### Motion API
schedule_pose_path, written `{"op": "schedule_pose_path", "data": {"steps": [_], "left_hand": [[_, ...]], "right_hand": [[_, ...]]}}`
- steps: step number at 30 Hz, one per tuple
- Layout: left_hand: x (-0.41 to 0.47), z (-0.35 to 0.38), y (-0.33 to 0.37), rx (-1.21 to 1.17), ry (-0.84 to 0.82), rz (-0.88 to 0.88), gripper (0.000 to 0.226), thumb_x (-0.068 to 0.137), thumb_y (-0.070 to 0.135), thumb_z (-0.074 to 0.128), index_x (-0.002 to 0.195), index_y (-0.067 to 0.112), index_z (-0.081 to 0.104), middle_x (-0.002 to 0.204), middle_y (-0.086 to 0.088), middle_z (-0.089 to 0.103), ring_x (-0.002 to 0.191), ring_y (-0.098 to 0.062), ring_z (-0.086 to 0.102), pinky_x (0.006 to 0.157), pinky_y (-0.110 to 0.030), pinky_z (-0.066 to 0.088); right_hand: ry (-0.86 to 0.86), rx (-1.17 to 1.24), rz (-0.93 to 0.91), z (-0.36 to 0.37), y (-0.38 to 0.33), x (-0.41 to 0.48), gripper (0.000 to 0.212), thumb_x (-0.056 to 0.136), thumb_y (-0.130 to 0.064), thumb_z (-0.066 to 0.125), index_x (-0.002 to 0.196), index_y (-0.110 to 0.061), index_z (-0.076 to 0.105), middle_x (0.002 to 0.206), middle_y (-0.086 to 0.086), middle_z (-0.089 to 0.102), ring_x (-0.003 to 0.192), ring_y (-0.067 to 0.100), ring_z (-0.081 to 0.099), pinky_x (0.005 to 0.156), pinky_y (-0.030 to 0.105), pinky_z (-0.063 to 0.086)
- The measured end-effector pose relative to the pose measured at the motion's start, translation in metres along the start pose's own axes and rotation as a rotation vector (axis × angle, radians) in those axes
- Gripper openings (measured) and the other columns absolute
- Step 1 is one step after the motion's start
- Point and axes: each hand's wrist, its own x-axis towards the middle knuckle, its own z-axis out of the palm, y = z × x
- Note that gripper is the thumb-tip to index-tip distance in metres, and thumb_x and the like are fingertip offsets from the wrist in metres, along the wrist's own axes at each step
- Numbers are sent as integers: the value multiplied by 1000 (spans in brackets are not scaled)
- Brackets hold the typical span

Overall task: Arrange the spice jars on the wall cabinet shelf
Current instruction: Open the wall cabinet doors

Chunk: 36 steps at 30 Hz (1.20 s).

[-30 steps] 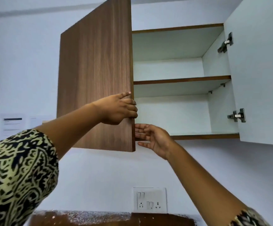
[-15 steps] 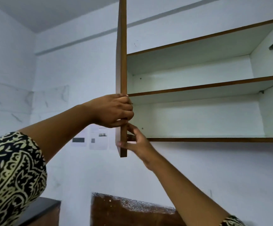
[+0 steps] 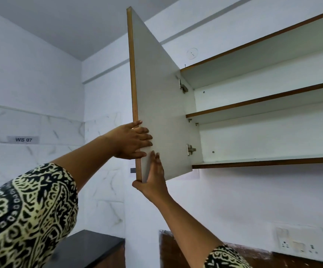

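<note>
The cabinet door [image 3: 162, 105] has swung wider; left hand [image 3: 131, 141] grips its edge (fingers hooked over); right hand [image 3: 154, 178] presses flat.

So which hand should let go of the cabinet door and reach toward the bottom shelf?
Right, probably. The right hand lies flat on the inner face of the cabinet door, nearer the bottom shelf; the left hand hooks the door's free edge and can steady it.
</note>
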Motion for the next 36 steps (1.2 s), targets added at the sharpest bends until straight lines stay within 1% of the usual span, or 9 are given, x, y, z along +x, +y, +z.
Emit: {"op": "schedule_pose_path", "data": {"steps": [6,8,16,20,24,26,28,31,36], "left_hand": [[-13,51,0,20,-197,-103,70,95,58,19,151,22,-4,160,-4,-7,147,-25,-11,116,-42,-11],[-16,67,-1,14,-183,-130,72,95,60,18,150,21,-7,160,-5,-11,146,-25,-14,115,-42,-13],[-14,72,-4,-23,-131,-118,75,92,64,19,150,25,-6,160,-3,-11,146,-24,-14,115,-42,-13],[-20,64,7,-70,-30,-132,69,95,58,24,152,23,6,161,-3,2,148,-24,-5,117,-42,-9],[-25,61,40,-291,147,-279,60,96,49,30,148,17,27,158,-4,21,148,-22,6,118,-41,-6],[-24,61,66,-387,184,-326,57,96,47,31,142,15,40,151,-5,35,145,-24,18,118,-41,-4],[-21,59,95,-501,221,-353,52,96,45,32,134,14,48,140,-6,49,135,-26,37,118,-43,9],[-16,58,144,-628,269,-358,44,96,42,33,128,17,51,127,-5,59,117,-26,52,99,-39,35],[6,71,235,-912,167,-257,44,96,44,36,133,25,46,130,1,58,120,-21,51,91,-37,41]], "right_hand": [[-48,-229,-47,51,-1,11,110,79,-40,68,148,-18,-15,158,3,-16,147,19,-7,121,36,11],[-51,-289,-80,60,3,12,106,82,-39,66,148,-17,-14,159,4,-13,148,21,-3,120,38,14],[-209,-213,-84,44,11,15,106,83,-23,67,147,-21,-18,157,1,-22,147,16,-12,118,32,4],[-239,-144,-47,18,7,9,94,86,-20,65,150,-25,-4,160,-3,-7,147,14,1,118,31,13],[-261,-130,30,-9,11,-3,81,86,-20,64,150,-27,15,159,-2,15,145,15,19,115,27,20],[-290,-200,34,-19,18,-12,77,86,-21,63,149,-27,20,157,-2,22,143,15,25,112,25,23],[-292,-269,38,-29,27,-24,71,87,-21,62,148,-23,25,154,0,30,140,16,30,105,19,25],[-311,-328,86,-45,47,-49,63,88,-22,62,144,-20,33,149,2,40,135,18,38,100,21,30],[-335,-335,292,-66,100,-103,48,87,-23,63,132,-19,49,137,3,54,125,18,51,100,26,38]]}}
